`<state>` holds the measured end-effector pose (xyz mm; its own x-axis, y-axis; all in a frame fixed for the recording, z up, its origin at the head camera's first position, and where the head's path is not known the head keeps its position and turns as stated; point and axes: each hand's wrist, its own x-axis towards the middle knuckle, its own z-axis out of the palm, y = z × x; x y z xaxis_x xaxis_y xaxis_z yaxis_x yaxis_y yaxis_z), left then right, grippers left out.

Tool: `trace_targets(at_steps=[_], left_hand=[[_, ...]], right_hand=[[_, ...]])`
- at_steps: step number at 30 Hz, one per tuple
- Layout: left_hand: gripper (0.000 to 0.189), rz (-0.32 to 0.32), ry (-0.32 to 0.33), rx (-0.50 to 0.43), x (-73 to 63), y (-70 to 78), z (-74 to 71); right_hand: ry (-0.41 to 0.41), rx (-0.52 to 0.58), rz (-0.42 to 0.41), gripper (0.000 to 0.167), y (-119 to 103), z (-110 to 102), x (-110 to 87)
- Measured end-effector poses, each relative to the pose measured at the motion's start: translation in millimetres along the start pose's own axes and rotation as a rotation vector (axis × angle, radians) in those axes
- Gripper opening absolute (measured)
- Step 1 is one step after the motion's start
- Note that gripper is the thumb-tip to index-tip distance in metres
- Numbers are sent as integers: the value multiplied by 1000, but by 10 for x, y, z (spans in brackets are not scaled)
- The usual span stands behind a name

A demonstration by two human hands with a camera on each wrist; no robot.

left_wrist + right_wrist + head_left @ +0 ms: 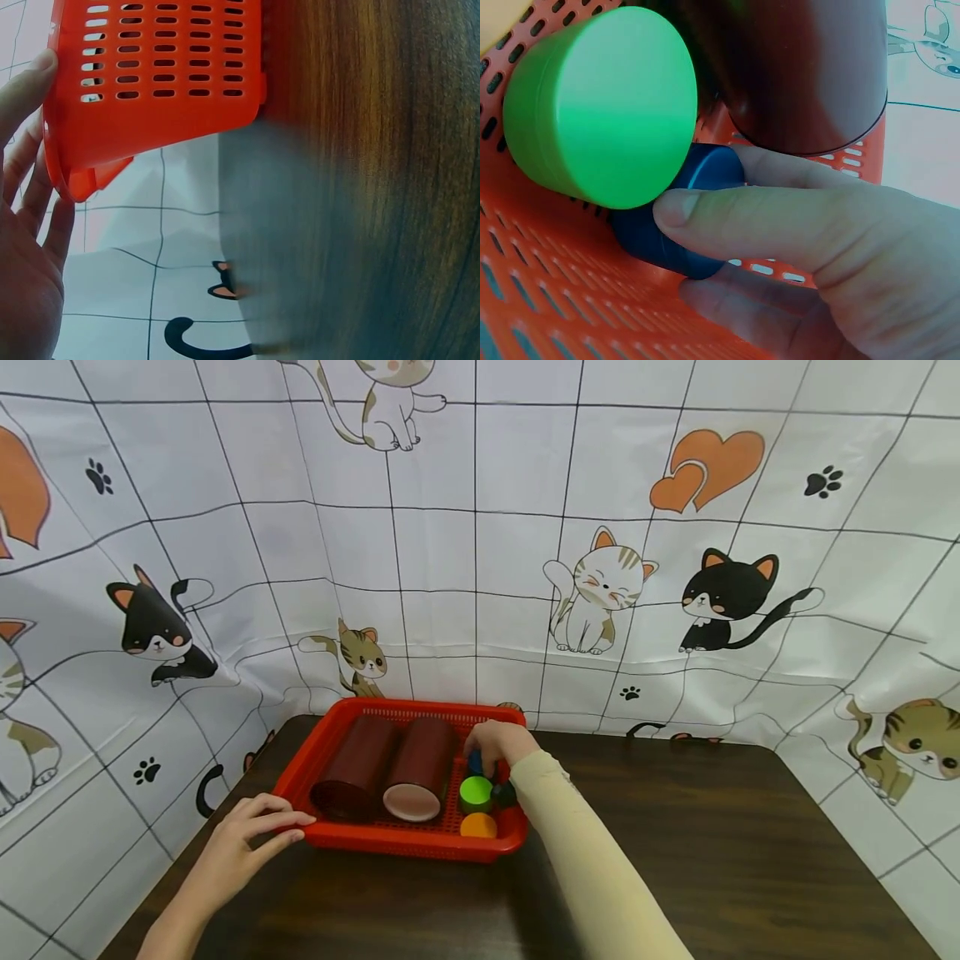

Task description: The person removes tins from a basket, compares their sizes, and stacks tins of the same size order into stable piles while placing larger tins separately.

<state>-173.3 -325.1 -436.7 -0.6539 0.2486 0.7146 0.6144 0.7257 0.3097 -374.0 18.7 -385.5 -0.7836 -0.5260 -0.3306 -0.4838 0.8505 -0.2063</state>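
A red plastic basket (397,841) with slotted walls sits on the table, holding cylinders. My left hand (238,847) grips the rim at its front left corner; in the left wrist view the thumb and fingers (37,184) lie on either side of the rim. Inside the basket at the right, my right hand (502,742) pinches a small blue cylinder (675,244) between thumb and fingers. Close against it in the right wrist view is a bright green cylinder (626,112). Nearer the front are an orange cylinder (478,827) and a dark green one (504,794), partly hidden by the sleeve.
Two large dark brown cylinders (422,756) lie side by side in the basket's left part. The dark wooden table (697,835) extends to the right. A white sheet with cat drawings (480,552) hangs behind and at both sides.
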Motion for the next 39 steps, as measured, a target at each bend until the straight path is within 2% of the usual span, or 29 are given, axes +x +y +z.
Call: trace_targets(at_steps=[5,12,23,32,39], left_hand=[[47,-25,-13,5,-18,19,4],[46,-85,-29,33,-33,31,-7],[47,-79,-26,30,-31,31,-13],[46,-94,-27,31,-22,37,-24],[47,-98,-17,55,-38,38,-10]], right_hand=[[-12,-30,2,48,-23,-20,-34],[-11,-46,-46,48,-53,-148,-71],[0,26,-109,50,-53,-321,-176],[77,61,-172,48,23,-413,-343],[172,-13,-291,48,90,-497,-543]])
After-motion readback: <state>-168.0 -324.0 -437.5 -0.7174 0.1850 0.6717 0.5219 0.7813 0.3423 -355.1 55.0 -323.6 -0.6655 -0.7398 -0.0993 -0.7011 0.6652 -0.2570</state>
